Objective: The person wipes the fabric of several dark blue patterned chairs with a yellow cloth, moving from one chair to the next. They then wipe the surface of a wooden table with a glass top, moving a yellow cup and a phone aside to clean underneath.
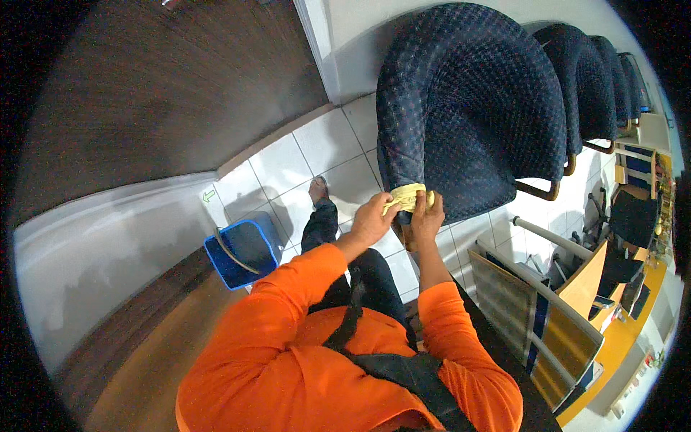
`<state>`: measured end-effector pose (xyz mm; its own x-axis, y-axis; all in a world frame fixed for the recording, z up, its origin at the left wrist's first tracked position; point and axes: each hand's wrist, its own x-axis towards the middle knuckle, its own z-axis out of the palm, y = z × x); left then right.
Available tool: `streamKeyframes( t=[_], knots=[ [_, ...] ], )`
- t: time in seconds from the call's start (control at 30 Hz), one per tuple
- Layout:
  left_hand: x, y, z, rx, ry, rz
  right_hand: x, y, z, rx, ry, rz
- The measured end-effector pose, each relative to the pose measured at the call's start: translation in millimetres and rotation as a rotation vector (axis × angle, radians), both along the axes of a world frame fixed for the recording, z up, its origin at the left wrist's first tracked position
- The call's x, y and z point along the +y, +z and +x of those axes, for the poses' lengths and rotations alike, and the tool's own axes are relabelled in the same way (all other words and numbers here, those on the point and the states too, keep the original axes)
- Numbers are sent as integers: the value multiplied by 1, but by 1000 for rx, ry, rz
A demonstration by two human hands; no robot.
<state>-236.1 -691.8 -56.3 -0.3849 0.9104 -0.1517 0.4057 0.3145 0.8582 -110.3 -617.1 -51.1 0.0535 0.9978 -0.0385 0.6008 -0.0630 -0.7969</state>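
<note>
Between my two hands is a yellow cloth (407, 196), bunched up against the front end of a chair's padded arm. My left hand (373, 219) pinches the cloth's left side with thumb and fingers. On its right side my right hand (427, 216) grips it, fingers bent over the folds. The dark blue patterned armchair (475, 122) stands right in front of me, its seat to the right of the cloth. Part of the arm's front end is hidden behind the cloth and my fingers.
To my left a blue bucket (245, 252) with a handle stands on the white tiled floor (327, 155), near a dark brown door (173, 86). More dark chairs (576, 86) line the wall at the far right. Desks with yellow tops (633, 317) and a partition panel (504, 288) are at right.
</note>
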Motion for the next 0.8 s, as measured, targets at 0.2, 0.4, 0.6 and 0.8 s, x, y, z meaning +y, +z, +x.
streamKeyframes(
  t=[0.2,0.4,0.6,0.8],
  knots=[
    [15,26,32,158,-342,88,2,-63,64,-78,-44,-139],
    [-18,-6,-3,-40,-218,152,11,-10,25,55,-49,-88],
    [-40,-29,-42,32,-65,11,-12,6,8,-245,256,1],
    [-29,-10,-8,-29,-252,-13,7,-31,33,13,-18,-183]
  ],
)
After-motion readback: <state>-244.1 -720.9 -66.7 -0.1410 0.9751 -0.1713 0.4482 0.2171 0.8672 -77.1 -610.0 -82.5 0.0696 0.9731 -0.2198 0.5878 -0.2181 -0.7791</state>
